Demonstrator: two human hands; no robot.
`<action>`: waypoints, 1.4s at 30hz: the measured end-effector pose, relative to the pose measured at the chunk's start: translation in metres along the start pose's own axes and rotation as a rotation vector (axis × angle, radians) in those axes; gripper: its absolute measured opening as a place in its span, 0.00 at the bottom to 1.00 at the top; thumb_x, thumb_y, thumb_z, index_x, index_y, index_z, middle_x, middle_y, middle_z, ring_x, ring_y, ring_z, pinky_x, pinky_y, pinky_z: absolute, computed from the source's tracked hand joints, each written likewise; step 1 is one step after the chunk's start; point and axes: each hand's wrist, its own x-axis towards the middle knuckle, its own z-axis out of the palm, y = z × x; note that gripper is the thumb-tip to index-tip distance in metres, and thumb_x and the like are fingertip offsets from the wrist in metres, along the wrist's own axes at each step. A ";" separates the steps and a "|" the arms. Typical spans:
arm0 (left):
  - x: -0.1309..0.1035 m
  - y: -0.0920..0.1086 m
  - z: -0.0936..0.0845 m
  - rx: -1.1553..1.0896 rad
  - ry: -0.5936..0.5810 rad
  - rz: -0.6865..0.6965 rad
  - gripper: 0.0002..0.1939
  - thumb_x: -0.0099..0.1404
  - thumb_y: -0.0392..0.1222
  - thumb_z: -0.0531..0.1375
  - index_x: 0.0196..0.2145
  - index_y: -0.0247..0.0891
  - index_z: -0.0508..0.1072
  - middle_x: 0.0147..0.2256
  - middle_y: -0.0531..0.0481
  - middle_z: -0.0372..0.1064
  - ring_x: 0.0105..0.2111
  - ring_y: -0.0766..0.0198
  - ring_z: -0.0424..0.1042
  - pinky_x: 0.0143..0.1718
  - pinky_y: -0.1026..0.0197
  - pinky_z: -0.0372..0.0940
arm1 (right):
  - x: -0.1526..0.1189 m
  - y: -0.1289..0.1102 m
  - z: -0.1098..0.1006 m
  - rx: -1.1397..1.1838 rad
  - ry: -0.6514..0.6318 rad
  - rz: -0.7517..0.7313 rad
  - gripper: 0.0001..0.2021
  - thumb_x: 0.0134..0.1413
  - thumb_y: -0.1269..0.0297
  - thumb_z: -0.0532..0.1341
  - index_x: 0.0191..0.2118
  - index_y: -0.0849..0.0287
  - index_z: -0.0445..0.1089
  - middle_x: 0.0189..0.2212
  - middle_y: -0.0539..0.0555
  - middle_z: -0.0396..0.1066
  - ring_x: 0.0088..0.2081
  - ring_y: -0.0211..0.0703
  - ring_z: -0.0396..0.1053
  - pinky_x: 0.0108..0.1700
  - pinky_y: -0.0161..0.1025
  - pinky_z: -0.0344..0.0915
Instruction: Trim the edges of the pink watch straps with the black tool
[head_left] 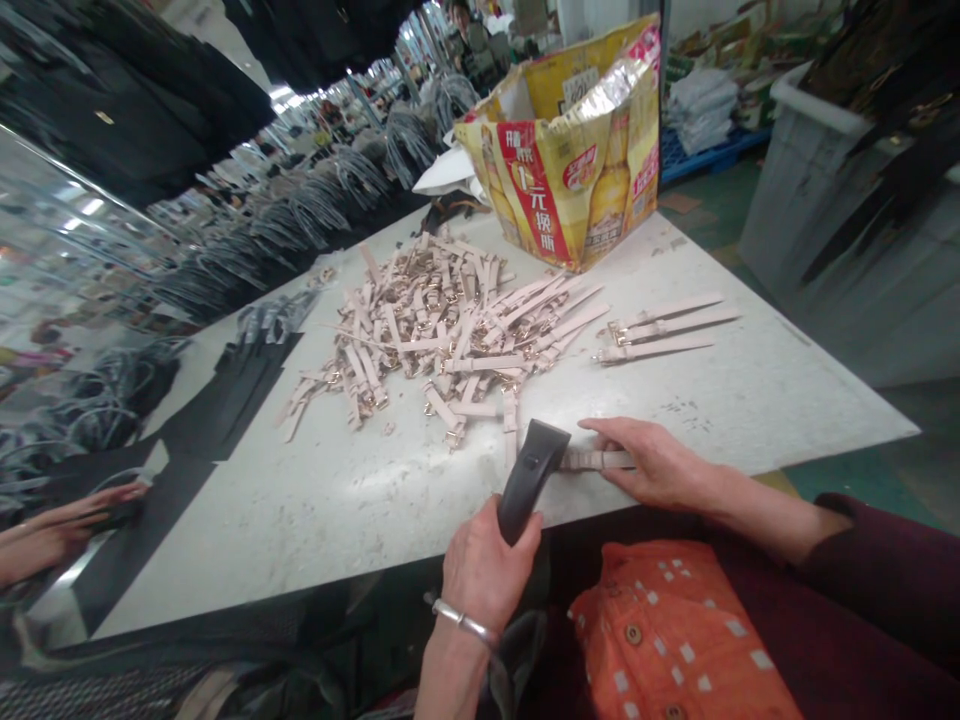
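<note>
My left hand (pixel 491 560), with a metal bangle at its wrist, is wrapped round a dark hand-held tool (pixel 525 480) shaped like a hair clipper. The tool's wide end points away from me, over the table's near edge. Beside that end, my right hand (pixel 652 460) pinches a pale pink buckle strap (pixel 596 459) between thumb and fingers. The strap's far left end is partly hidden by the tool. Ahead lies a large loose heap of similar pink straps (pixel 442 330) with gold-coloured buckles. To the right, several more straps (pixel 660 328) lie side by side.
A yellow beer carton (pixel 577 180) stands open at the back of the pale table (pixel 360 510). Dark pieces (pixel 247 370) lie on the left, near another person's hands (pixel 75 520). A grey bin (pixel 847 230) stands right of the table. Dark bags (pixel 127 110) hang above left.
</note>
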 end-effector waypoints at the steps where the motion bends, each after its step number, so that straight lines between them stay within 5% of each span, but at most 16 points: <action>1: -0.002 -0.005 -0.001 -0.013 0.004 -0.014 0.17 0.61 0.53 0.53 0.36 0.38 0.71 0.30 0.46 0.74 0.32 0.60 0.74 0.31 0.65 0.61 | 0.000 0.000 0.000 -0.005 0.001 -0.004 0.27 0.46 0.71 0.58 0.56 0.59 0.60 0.38 0.55 0.71 0.38 0.45 0.69 0.43 0.41 0.65; 7: -0.019 -0.019 -0.002 -0.034 -0.046 -0.082 0.17 0.62 0.52 0.53 0.38 0.37 0.71 0.31 0.46 0.74 0.33 0.61 0.74 0.34 0.65 0.62 | -0.001 0.003 0.001 -0.021 -0.003 0.011 0.25 0.46 0.71 0.59 0.54 0.60 0.63 0.39 0.56 0.72 0.40 0.45 0.69 0.45 0.41 0.65; 15: -0.029 -0.009 0.012 -0.005 -0.052 -0.007 0.14 0.61 0.52 0.53 0.35 0.41 0.70 0.28 0.48 0.73 0.32 0.58 0.75 0.31 0.64 0.60 | -0.001 0.003 -0.001 -0.021 -0.009 0.013 0.24 0.48 0.69 0.59 0.54 0.60 0.63 0.40 0.56 0.72 0.41 0.46 0.69 0.46 0.42 0.65; 26: -0.031 -0.016 0.004 -0.062 -0.028 -0.058 0.16 0.62 0.53 0.52 0.37 0.39 0.69 0.28 0.47 0.74 0.32 0.59 0.74 0.31 0.64 0.61 | 0.002 0.001 -0.004 0.055 0.002 0.035 0.19 0.50 0.69 0.59 0.50 0.58 0.65 0.35 0.54 0.73 0.37 0.43 0.70 0.42 0.40 0.65; 36: -0.022 0.016 0.015 0.041 -0.047 0.035 0.15 0.61 0.55 0.51 0.32 0.42 0.68 0.27 0.49 0.73 0.31 0.55 0.75 0.29 0.62 0.60 | -0.001 0.005 0.000 0.042 -0.026 0.035 0.22 0.48 0.69 0.60 0.51 0.57 0.62 0.36 0.54 0.72 0.37 0.43 0.70 0.42 0.40 0.66; 42: -0.013 0.014 0.018 -0.004 0.004 0.044 0.16 0.61 0.56 0.51 0.34 0.41 0.68 0.29 0.49 0.73 0.33 0.58 0.74 0.29 0.63 0.59 | -0.001 0.006 0.003 0.001 -0.015 0.032 0.23 0.46 0.68 0.60 0.52 0.56 0.62 0.34 0.52 0.73 0.35 0.42 0.70 0.39 0.39 0.67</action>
